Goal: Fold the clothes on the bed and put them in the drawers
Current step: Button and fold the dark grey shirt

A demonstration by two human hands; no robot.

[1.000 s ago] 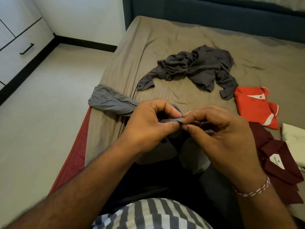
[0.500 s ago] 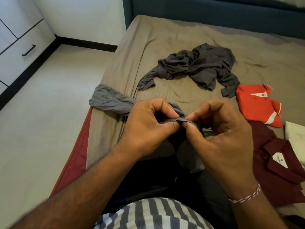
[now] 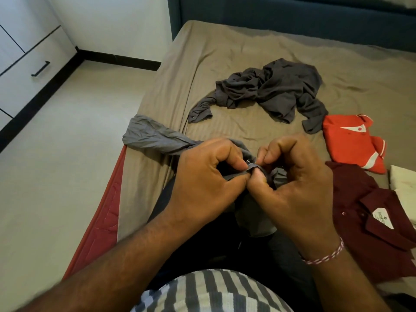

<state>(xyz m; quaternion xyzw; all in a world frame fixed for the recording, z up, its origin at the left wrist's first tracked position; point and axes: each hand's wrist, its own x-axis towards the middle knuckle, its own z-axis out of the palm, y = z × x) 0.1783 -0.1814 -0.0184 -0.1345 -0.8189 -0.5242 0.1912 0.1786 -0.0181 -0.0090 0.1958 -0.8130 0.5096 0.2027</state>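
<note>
Grey shirt (image 3: 155, 138) is pinched at its placket edge between both hands, over the person's lap at the bed (image 3: 225, 41) edge; its length trails away leftward. Left hand (image 3: 202, 183) and right hand (image 3: 292, 183) meet thumb to thumb, each grip closed tight around a small button (image 3: 249, 162), equally near.

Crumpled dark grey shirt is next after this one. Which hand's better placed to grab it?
Probably the right hand: the dark grey shirt lies up-bed slightly on its side. Both it and the left hand currently pinch the light grey garment.
</note>
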